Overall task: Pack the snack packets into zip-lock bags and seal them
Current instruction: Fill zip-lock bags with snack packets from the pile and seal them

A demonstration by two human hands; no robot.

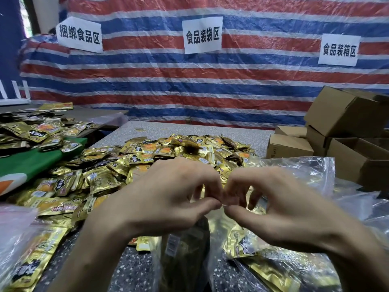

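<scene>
Centre frame: left hand [160,199] and right hand [280,207] meet thumb to thumb. Fingers [210,204] of both are curled, pinching the top edge of a clear zip-lock bag [189,245]. The bag hangs at lower centre, holding snack packets, over the speckled tabletop [134,266]. Loose pile of gold snack packets [168,152] lies just behind the hands. Cardboard boxes [345,114] at right.

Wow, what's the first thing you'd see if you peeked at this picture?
The big shiny heap of gold snack packets in the middle of the table jumps out first. Right in front, the left hand and right hand pinch the top of a clear zip-lock bag. Behind hangs a red, white and blue striped sheet with white signs.
</scene>
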